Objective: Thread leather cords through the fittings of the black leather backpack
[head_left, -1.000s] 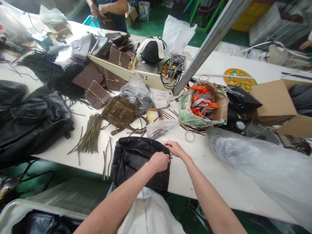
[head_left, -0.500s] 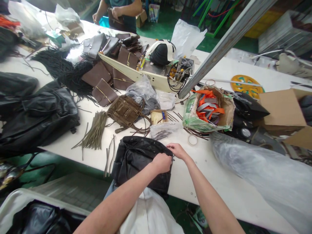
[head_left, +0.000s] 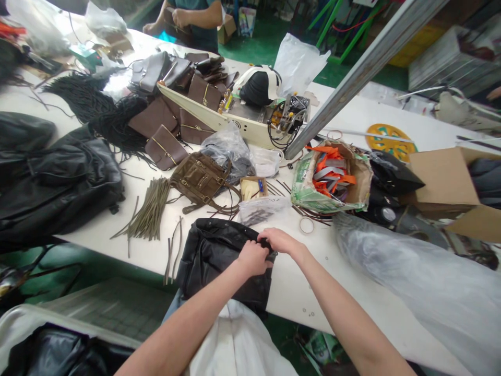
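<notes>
A black leather bag (head_left: 211, 256) lies at the table's front edge, partly over my lap, with small metal eyelets along its upper rim. My left hand (head_left: 254, 258) is closed on the bag near its right upper edge. Close beside it, my right hand (head_left: 276, 240) pinches the bag's rim at the right corner. The fingertips of both hands nearly meet there; whether a cord is between them I cannot make out. Behind the bag lie a brown bag (head_left: 199, 180) and a clear plastic bag (head_left: 260, 210) with dark pieces in it.
A bundle of olive strips (head_left: 151, 211) and a large black bag (head_left: 78, 183) lie left. Brown pouches (head_left: 166, 146) and a machine (head_left: 250, 125) stand behind. A metal post (head_left: 352, 83), a sack of orange straps (head_left: 332, 177) and plastic wrap (head_left: 395, 266) are right. Another person's hands (head_left: 180, 18) work far back.
My right hand has moved left and over the bag's rim, close to my left hand. My left hand has turned slightly, its thumb now showing. The view has shifted a little.
</notes>
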The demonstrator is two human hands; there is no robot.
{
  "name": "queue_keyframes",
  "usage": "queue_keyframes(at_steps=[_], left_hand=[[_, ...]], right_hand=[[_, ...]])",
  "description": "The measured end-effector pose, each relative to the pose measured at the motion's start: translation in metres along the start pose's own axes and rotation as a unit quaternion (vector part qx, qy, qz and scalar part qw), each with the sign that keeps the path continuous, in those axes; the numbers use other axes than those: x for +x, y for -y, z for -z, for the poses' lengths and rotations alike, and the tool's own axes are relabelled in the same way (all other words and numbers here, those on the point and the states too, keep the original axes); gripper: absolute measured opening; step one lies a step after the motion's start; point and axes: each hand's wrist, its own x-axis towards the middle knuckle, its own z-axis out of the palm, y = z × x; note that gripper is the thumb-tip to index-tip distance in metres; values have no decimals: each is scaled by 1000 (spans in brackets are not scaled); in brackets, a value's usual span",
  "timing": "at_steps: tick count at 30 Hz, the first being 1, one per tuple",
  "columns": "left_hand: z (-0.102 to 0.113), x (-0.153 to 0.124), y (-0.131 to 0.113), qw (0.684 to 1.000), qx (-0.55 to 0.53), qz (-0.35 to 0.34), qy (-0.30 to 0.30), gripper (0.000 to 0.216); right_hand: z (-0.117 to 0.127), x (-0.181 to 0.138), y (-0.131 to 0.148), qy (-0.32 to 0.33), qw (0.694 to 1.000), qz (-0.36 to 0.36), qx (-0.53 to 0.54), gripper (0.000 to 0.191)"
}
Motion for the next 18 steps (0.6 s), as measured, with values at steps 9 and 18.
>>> queue_keyframes(at_steps=[9, 18], left_hand=[[13, -7, 0, 997, -18, 23, 68, 66], [13, -5, 29, 974, -194, 111, -43, 92]], right_hand=[[5, 8, 19, -63, 998, -17, -1, 15], [73, 23, 101, -373, 831, 1, 412, 36]])
